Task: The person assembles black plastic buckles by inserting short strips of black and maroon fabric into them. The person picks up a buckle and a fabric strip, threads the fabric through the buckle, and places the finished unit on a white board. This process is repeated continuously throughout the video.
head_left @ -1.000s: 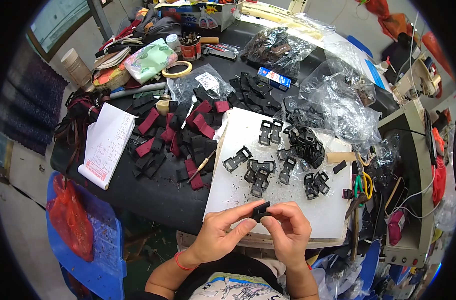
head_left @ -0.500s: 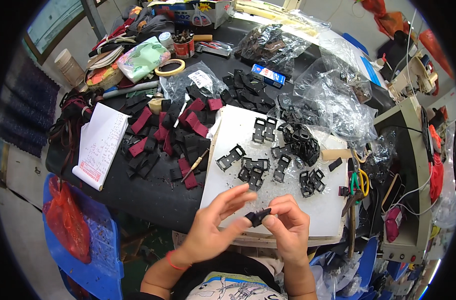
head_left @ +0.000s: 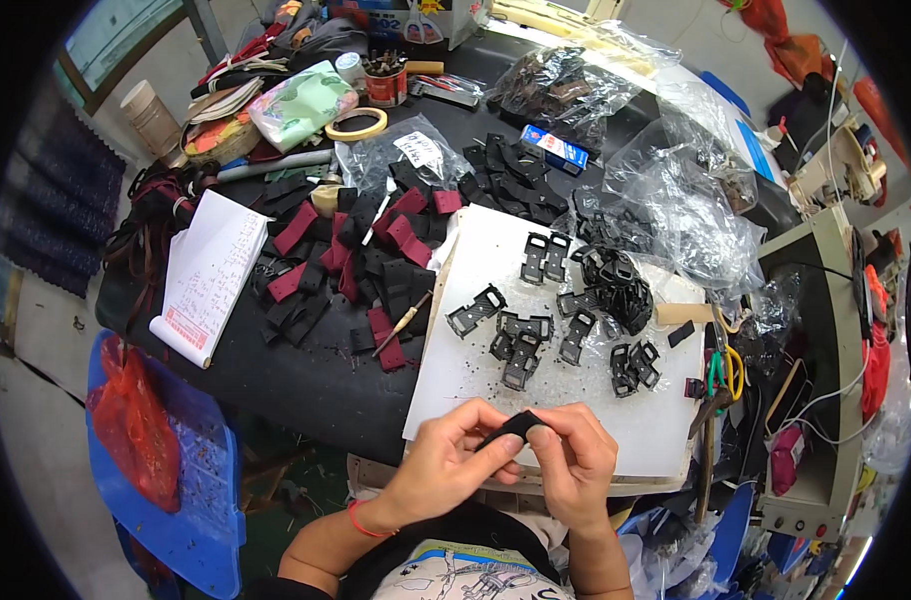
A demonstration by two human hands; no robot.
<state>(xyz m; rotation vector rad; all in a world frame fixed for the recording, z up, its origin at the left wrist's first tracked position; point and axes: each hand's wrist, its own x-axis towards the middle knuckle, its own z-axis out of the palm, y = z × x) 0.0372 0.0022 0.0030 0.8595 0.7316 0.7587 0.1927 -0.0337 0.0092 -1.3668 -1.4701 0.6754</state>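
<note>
A small black strap piece (head_left: 513, 426) is pinched between both hands over the near edge of the white board (head_left: 456, 390). My left hand (head_left: 451, 448) grips its left end between thumb and fingers. Its right end sits between the thumb and fingers of my right hand (head_left: 578, 455). Beyond the hands, several black plastic buckles (head_left: 523, 352) lie on the board. A heap of the same buckles (head_left: 616, 287) is piled toward the board's far right.
Black and maroon strap pieces (head_left: 408, 240) are heaped left of the board, with a wooden-handled awl (head_left: 404, 320) on them. A notepad (head_left: 216, 275) lies farther left. Green- and yellow-handled scissors (head_left: 726, 375) sit at the board's right edge. Clear plastic bags (head_left: 686, 215) cover the far right.
My left hand has closed on the black strap piece; before, its fingers were raised and spread. The view has shifted slightly, while the buckles and heaps stay in place.
</note>
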